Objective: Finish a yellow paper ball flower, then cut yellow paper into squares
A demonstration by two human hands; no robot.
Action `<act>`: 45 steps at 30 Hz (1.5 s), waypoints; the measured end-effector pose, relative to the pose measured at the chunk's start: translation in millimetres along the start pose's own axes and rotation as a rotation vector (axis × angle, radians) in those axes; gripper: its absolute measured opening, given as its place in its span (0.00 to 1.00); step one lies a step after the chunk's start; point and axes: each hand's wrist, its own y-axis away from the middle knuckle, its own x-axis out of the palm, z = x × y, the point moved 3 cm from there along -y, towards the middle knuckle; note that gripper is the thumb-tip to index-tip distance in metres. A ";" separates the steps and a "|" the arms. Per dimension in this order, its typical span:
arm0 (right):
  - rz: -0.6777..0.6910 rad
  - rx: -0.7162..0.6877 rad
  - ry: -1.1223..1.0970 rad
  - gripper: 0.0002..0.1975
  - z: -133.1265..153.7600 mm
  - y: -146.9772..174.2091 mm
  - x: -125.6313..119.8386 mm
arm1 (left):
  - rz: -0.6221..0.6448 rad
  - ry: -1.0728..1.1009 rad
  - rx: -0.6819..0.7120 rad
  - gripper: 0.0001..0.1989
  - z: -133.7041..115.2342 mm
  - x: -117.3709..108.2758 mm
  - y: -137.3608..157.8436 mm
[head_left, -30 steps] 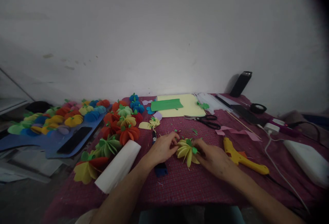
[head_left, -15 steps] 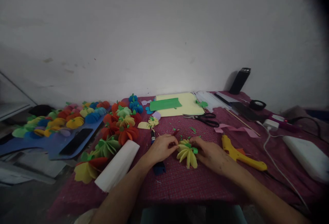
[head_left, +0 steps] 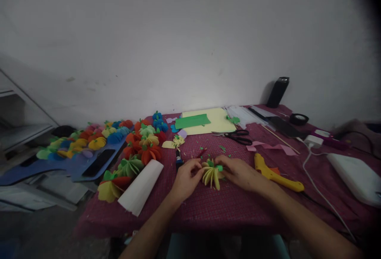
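Note:
A yellow folded-paper pumpkin (head_left: 210, 177) with a green paper top stands between my hands, just above or on the tablecloth. My left hand (head_left: 187, 177) is closed, with thumb and forefinger against its left side. From the right, my right hand (head_left: 239, 170) grips its edge near the green top, and the fingertips are partly hidden behind the paper. Small green paper scraps (head_left: 222, 148) lie beyond the hands. A yellow glue gun (head_left: 275, 175) rests to the right of my right hand.
Finished paper pumpkins (head_left: 150, 154) crowd the left side, with more on a blue board (head_left: 71, 165) holding a phone (head_left: 99, 163). A white paper roll (head_left: 141, 187), scissors (head_left: 235, 135), green paper (head_left: 193, 121), a white box (head_left: 355, 177) with a cable, and a black bottle (head_left: 278, 92) surround the work area.
The pumpkin has turned and tilted between my hands, its green top now facing more away. My left hand has moved slightly down, and the camera view has shifted a little left.

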 end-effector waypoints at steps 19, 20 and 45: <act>-0.320 0.004 -0.238 0.12 -22.0 11.8 -1.6 | -0.149 -0.309 0.035 0.04 -9.1 1.7 28.9; -0.312 0.016 -0.247 0.11 -21.3 13.8 -0.8 | -0.156 -0.326 0.040 0.04 -9.4 1.3 29.8; -0.141 -0.054 -0.133 0.07 -11.7 20.4 7.8 | -0.223 -0.379 0.075 0.05 9.7 9.0 35.8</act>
